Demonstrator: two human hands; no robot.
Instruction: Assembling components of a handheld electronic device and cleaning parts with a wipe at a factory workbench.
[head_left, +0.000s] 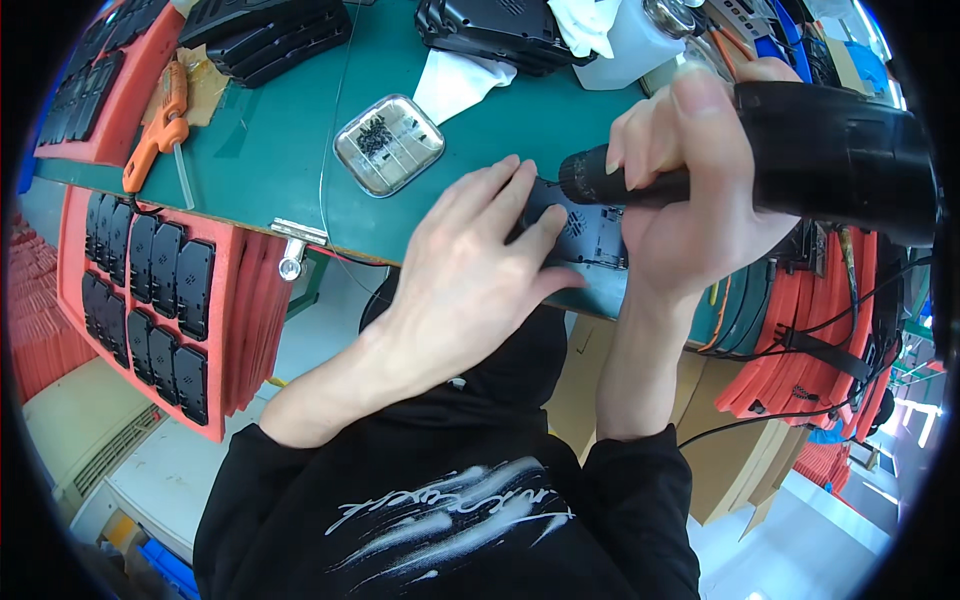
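Left hand (475,250) palm down, fingers extended and loosely spread, thumb apart, fingertips over the left part of a dark plastic housing (592,238); how firmly they press cannot be told. The housing lies on the green worktable (270,150) between the two hands, with a round pattern of small holes just beside the left fingers. Right hand (690,170) closed, fingers wrapped around a black cylindrical tool (830,155), whose narrower nose points leftward near the housing's far edge; whether its tip touches the housing cannot be made out. Just beyond the left hand, a shallow metal box (388,145) containing small dark pieces; farther beyond, a white tissue (452,88) and stacked black casings (495,35). Well to the left of the left hand, an orange glue gun (158,135) on the tabletop and, nearer the body, a red foam tray (225,300) bearing rows of black parts (153,260)
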